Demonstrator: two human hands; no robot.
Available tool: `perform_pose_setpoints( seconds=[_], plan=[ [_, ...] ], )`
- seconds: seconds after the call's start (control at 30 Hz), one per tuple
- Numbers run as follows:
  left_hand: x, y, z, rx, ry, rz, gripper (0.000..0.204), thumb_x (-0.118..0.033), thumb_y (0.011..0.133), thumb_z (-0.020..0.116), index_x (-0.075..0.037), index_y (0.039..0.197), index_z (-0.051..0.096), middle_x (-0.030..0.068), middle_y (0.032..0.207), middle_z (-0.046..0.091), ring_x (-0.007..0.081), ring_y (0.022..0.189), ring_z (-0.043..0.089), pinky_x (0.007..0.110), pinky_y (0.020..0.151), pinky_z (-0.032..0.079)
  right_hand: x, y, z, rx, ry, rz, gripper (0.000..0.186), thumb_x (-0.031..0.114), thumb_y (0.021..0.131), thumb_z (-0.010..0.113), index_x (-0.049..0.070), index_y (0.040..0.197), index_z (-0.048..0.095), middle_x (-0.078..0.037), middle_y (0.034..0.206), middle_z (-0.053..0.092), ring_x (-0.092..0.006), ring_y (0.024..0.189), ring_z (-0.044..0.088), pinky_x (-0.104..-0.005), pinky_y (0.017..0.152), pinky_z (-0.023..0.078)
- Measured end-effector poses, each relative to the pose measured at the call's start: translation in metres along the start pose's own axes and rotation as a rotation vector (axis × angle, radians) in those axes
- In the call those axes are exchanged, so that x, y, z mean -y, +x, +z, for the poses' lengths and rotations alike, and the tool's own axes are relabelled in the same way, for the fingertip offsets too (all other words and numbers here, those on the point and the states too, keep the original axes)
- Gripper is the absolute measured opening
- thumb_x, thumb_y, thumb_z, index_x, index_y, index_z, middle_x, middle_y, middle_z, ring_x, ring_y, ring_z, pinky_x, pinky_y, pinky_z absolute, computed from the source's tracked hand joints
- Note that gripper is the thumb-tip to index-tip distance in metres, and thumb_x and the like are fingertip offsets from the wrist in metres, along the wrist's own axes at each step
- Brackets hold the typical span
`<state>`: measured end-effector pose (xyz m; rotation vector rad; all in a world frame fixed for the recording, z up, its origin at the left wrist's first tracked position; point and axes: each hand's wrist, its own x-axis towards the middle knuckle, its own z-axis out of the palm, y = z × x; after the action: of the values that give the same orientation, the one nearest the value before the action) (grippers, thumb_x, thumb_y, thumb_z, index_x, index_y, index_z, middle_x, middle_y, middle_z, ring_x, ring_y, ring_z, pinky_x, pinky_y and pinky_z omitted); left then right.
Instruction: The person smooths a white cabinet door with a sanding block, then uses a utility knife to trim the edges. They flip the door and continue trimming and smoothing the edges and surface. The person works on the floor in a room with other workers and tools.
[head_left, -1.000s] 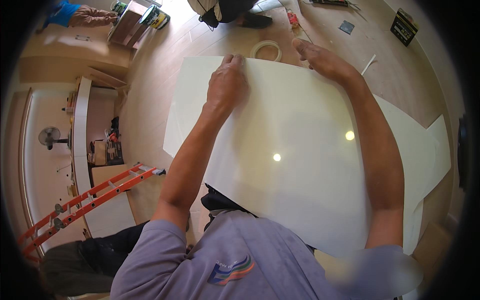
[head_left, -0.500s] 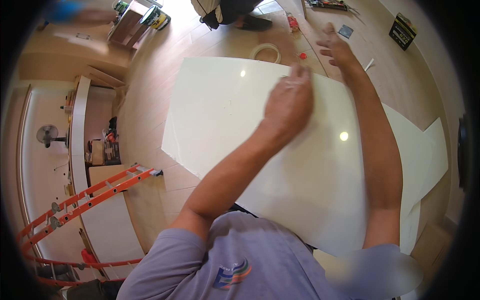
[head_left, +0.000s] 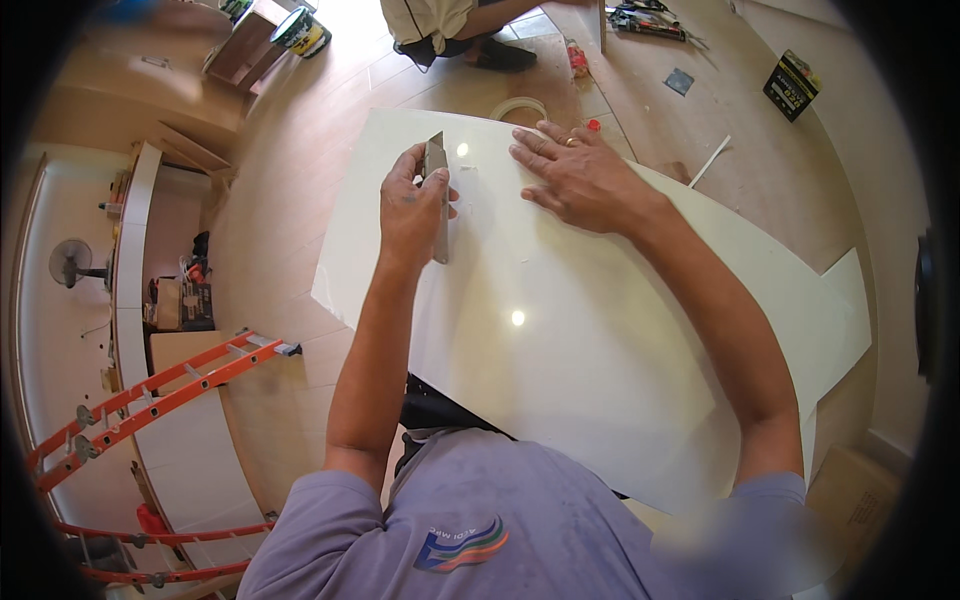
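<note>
The cutter (head_left: 437, 157) is held over the far left part of the sheet (head_left: 600, 330). Its long axis runs near to far; the tip points to the far side and the butt end to the near side. Whether the tip touches the sheet cannot be told. The cutter is slim, straight and grey, with a metallic pointed tip.

The sheet lies in front of the person and extends toward the near right. It is off-white, smooth and glossy, with two bright light reflections and a few small marks near the cutter.

Left hand (head_left: 408, 205): fingers wrapped around the cutter, thumb on its right side. Right hand (head_left: 590, 185): fingers extended and spread, palm down on the sheet close to its far edge, grasping nothing; one ring on one finger.

Count of items: cutter, one. Whether the white surface at the right is part of the same sheet cannot be told. Far side: one pale coil (head_left: 520, 105), one dark flat square (head_left: 679, 81), one black box (head_left: 792, 86), one narrow white strip (head_left: 710, 160). Far left: one bucket (head_left: 300, 35). Left: one fan (head_left: 70, 262) and orange ladder rails (head_left: 165, 398).
</note>
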<state>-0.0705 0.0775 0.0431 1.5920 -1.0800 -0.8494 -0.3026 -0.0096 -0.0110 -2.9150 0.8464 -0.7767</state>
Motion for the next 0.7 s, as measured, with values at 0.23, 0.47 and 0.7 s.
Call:
perform_pose_setpoints(
  seconds=[0.23, 0.47, 0.7],
  plan=[
    [0.006, 0.025, 0.002, 0.033, 0.703, 0.346, 0.045, -0.005, 0.094, 0.061, 0.000, 0.139, 0.057, 0.0178, 0.120, 0.065, 0.0338, 0.100, 0.067, 0.041, 0.090, 0.055, -0.021, -0.005, -0.057, 0.453, -0.084, 0.352, 0.049, 0.047, 0.109, 0.038, 0.017, 0.141, 0.063, -0.012, 0.130, 0.070, -0.0315, 0.121, 0.066, -0.0561, 0.114, 0.036],
    [0.002, 0.033, 0.035, 0.005, 0.920, 0.346, 0.041, -0.001, 0.092, 0.055, -0.001, 0.132, 0.060, 0.0220, 0.133, 0.061, 0.0447, 0.113, 0.064, 0.049, 0.100, 0.052, -0.040, -0.077, -0.133, 0.401, 0.279, 0.890, 0.050, 0.048, 0.108, 0.042, 0.012, 0.124, 0.073, -0.017, 0.115, 0.074, -0.0351, 0.109, 0.068, -0.0447, 0.098, 0.049],
    [-0.011, 0.037, 0.052, 0.111, 1.038, 0.342, 0.045, -0.004, 0.091, 0.055, 0.000, 0.136, 0.059, 0.0193, 0.137, 0.060, 0.0405, 0.119, 0.063, 0.046, 0.105, 0.050, -0.037, -0.105, -0.143, 0.354, 0.261, 0.953, 0.050, 0.050, 0.106, 0.044, 0.014, 0.126, 0.073, -0.016, 0.116, 0.074, -0.0346, 0.107, 0.068, -0.0435, 0.096, 0.050]
  ],
)
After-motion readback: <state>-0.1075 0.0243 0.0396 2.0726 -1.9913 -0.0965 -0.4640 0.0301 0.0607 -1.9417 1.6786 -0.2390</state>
